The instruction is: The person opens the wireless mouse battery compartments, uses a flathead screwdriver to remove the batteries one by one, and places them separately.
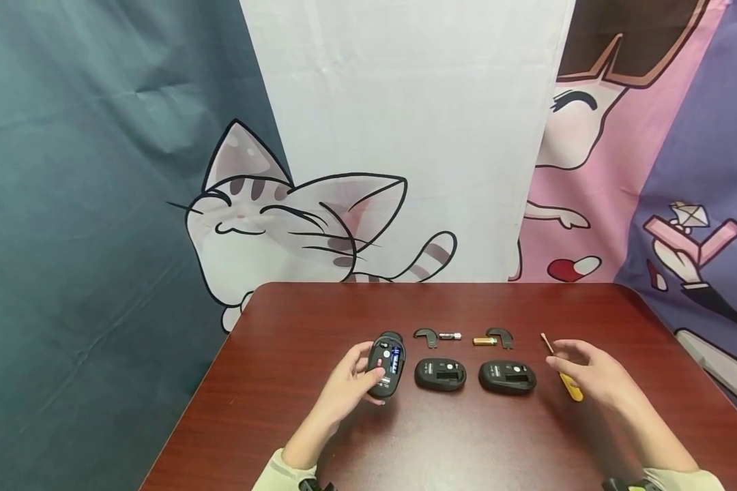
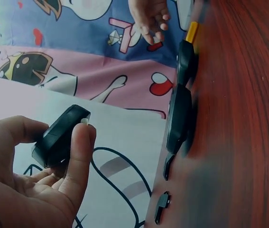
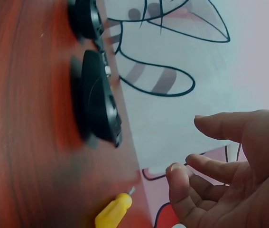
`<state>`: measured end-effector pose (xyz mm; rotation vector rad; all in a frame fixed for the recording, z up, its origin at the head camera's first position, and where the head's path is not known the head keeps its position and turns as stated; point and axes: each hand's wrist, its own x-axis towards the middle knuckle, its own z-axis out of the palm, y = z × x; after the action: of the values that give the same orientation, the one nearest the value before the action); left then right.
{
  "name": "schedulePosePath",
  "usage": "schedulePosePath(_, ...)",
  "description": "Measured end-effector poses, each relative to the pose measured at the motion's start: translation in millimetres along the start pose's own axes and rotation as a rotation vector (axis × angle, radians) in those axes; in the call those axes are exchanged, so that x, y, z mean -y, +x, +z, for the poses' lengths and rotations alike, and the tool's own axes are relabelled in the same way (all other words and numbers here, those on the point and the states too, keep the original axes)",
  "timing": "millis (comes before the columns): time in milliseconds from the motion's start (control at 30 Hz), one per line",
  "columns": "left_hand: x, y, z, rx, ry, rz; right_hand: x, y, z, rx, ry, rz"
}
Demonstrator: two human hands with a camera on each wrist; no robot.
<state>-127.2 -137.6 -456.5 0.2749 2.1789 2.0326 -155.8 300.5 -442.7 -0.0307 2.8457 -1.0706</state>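
My left hand [image 1: 342, 387] holds a black computer mouse [image 1: 379, 353] above the table, thumb on its underside, fingers behind. That underside faces the head camera, and a blue battery [image 1: 395, 359] lies in its uncovered slot. In the left wrist view the raised mouse [image 2: 60, 135] appears edge-on between thumb and fingers. My right hand [image 1: 594, 374] hovers over a yellow-handled screwdriver [image 1: 572, 390], partly covering it in the head view. The right wrist view has the screwdriver [image 3: 114, 211] lying on the table, apart from the loosely bent fingers [image 3: 179, 190].
Two more black mice, one left [image 1: 440, 383] and one right [image 1: 507, 386], lie upside down with bare battery slots. Behind them are two black covers [image 1: 428, 334] [image 1: 502, 334], a silver battery [image 1: 448, 336] and a gold battery [image 1: 484, 341]. A printed curtain [image 1: 405, 102] hangs behind the table [image 1: 442, 443].
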Motion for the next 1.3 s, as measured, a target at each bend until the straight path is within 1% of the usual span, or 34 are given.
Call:
schedulePosePath(333,1.6,-1.9,3.7,-0.015,-0.019,-0.012,-22,4.5,6,-0.020,-0.102,0.025)
schedulePosePath(567,3.1,-0.5,5.1,-0.014,-0.038,-0.011,-34,9.5,7,-0.031,-0.185,0.005)
schedulePosePath(667,2.8,-0.1,5.2,-0.009,-0.040,-0.012,-37,10.2,8,-0.028,-0.203,0.002)
schedulePosePath(900,3.9,1.9,6.2,0.020,-0.046,0.001,-42,12.9,11,0.004,-0.210,0.017)
schedulePosePath(1033,4.3,2.2,7.3,0.032,-0.055,-0.008,-45,14.7,14,0.011,-0.213,0.009)
schedulePosePath(1133,4.7,2.1,9.0,0.028,-0.061,-0.023,-48,16.5,16,0.018,-0.207,-0.001)
schedulePosePath(1300,6.4,2.6,10.9,0.030,-0.085,-0.033,-52,19.6,19,0.034,-0.205,0.017)
